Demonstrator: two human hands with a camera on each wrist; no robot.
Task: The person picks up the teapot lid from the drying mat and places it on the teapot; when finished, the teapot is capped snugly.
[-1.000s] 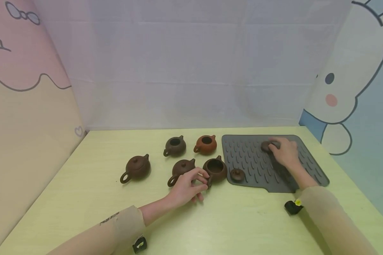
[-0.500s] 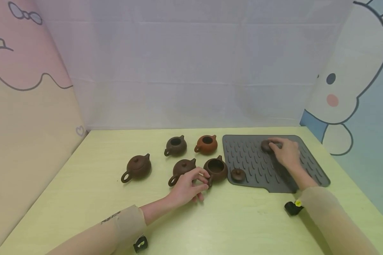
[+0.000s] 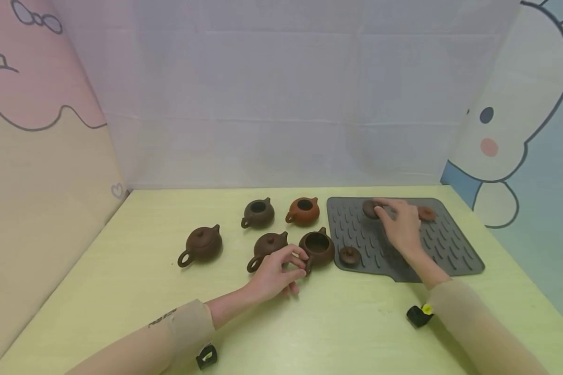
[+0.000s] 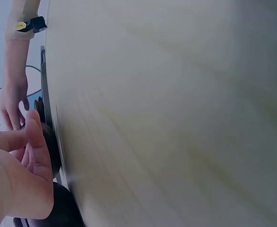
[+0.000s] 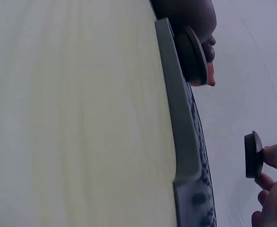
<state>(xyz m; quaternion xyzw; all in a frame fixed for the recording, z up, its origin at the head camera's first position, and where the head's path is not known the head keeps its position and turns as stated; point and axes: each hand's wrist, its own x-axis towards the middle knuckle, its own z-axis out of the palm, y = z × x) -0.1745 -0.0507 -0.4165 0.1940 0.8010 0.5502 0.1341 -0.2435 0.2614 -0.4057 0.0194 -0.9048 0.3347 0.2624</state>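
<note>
My right hand [image 3: 401,229] pinches a dark brown teapot lid [image 3: 369,209] by its top. In the right wrist view that lid [image 5: 253,155] hangs in the air, tilted on its side to the camera. My left hand [image 3: 274,273] is at the handle of a lidless brown teapot [image 3: 318,249], its fingertips curled against that handle. Partly behind this hand stands a lidded brown teapot [image 3: 268,245]. A second dark lid [image 3: 350,255] lies on the grey mat [image 3: 370,245] by its near left corner. A reddish-brown lid [image 3: 427,213] rests farther right, partly hidden.
Two lidless teapots stand at the back, one grey-brown [image 3: 258,214] and one orange-red [image 3: 303,212]. Another lidded brown teapot [image 3: 203,244] is on the left of the pale yellow-green table [image 3: 122,281]. A white cloth [image 3: 281,104] hangs behind.
My right hand has lifted the dark lid off the mat and moved left with it, uncovering the reddish-brown lid. My left hand stays at the handle.
</note>
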